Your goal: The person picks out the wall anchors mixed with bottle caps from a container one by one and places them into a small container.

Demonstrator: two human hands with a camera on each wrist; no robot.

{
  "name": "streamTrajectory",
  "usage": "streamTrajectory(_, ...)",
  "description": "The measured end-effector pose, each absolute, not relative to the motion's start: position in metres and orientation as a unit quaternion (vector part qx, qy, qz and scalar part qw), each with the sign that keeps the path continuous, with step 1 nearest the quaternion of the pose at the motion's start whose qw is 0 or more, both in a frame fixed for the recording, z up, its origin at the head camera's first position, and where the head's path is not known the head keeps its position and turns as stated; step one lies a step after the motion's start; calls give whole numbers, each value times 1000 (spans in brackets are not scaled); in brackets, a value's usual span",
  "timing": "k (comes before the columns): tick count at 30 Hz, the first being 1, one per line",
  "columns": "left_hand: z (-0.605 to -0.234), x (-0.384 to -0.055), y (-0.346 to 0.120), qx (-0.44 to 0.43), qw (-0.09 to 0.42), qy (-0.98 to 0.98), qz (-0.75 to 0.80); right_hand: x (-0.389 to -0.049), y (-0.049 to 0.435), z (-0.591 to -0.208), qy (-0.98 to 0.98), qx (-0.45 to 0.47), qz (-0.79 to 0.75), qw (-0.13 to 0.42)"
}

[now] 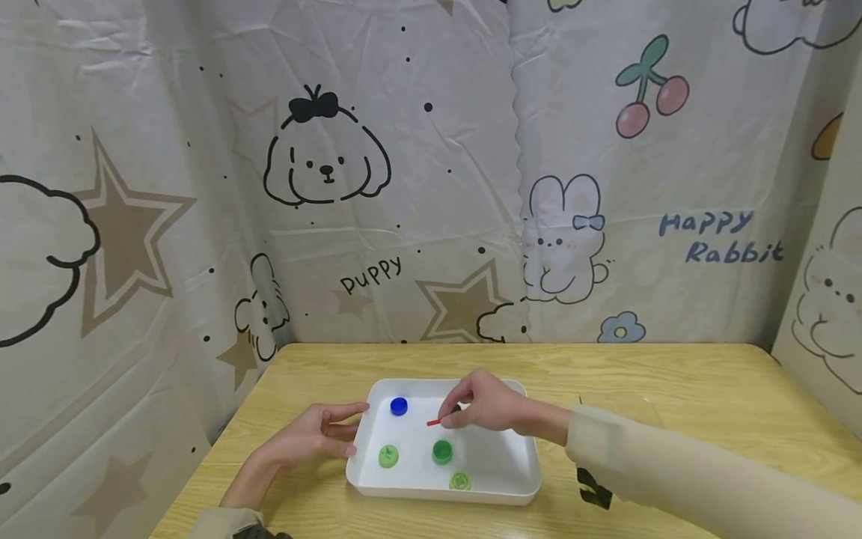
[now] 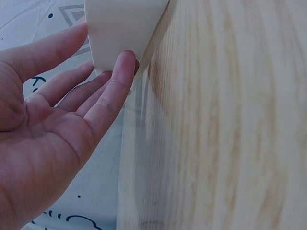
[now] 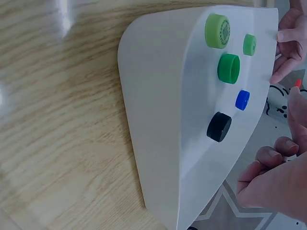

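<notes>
Over the white tray (image 1: 498,490), my right hand (image 1: 486,402) pinches a thin red piece (image 1: 434,423) between thumb and fingertips. Its tip shows orange-red (image 3: 298,83) in the right wrist view. My left hand (image 1: 311,434) touches the tray's left wall with fairly straight fingers, as the left wrist view (image 2: 62,110) also shows. Inside the tray lie a blue cap (image 1: 399,406), a green cap (image 1: 441,452), a light green cap (image 1: 388,457) and a yellow-green cap (image 1: 460,481) by the front wall. A black cap (image 3: 219,127) is mostly hidden behind my right hand in the head view.
The tray stands on a wood-grain table (image 1: 323,367). A printed curtain (image 1: 458,187) hangs behind the table and along its sides. Beyond my right sleeve (image 1: 646,457), a faint transparent sheet (image 1: 616,400) lies on the table.
</notes>
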State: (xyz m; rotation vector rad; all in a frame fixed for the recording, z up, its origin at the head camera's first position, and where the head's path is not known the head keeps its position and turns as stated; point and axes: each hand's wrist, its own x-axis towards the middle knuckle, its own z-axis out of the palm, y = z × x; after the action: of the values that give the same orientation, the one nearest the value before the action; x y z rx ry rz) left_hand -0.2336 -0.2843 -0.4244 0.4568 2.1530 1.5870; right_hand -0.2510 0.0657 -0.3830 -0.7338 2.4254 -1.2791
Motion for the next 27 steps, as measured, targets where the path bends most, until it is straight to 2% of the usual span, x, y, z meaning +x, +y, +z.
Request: streamTrajectory(27,-424,-234,-284,161,211,776,572,-231,113,-374,839,-229,-478,122)
